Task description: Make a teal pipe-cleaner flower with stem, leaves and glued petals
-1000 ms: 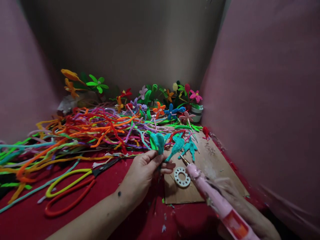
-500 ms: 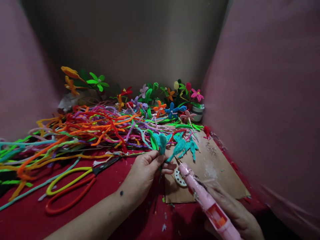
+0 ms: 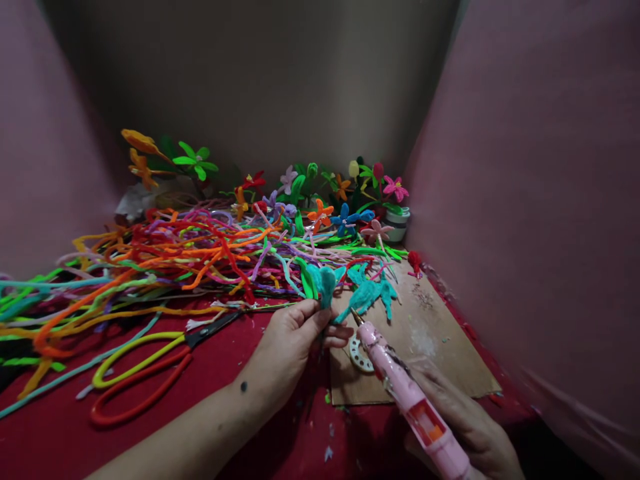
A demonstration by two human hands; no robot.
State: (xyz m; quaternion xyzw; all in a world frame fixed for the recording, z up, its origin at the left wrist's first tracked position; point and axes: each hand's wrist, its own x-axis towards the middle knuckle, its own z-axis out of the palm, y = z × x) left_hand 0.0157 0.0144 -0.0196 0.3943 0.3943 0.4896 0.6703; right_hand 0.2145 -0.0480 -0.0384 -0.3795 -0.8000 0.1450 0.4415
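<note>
My left hand is closed, pinching a teal pipe-cleaner flower between thumb and fingers. A separate teal petal points out from the fingertips of the same hand. In my right hand is a pink hot glue gun, its metal nozzle at the petal's narrow end; I cannot tell whether they touch. More teal petals lie just behind on the cardboard. A pale round piece with holes lies on the cardboard beneath the nozzle.
Scissors with one yellow and one red handle lie left on the red cloth. Behind them spreads a tangled heap of coloured pipe cleaners. Finished flowers and a small white pot stand along the back wall.
The petal by my left fingertips has tilted lower and to the right. The glue gun's body has shifted slightly left and down, its nozzle still by the petal.
</note>
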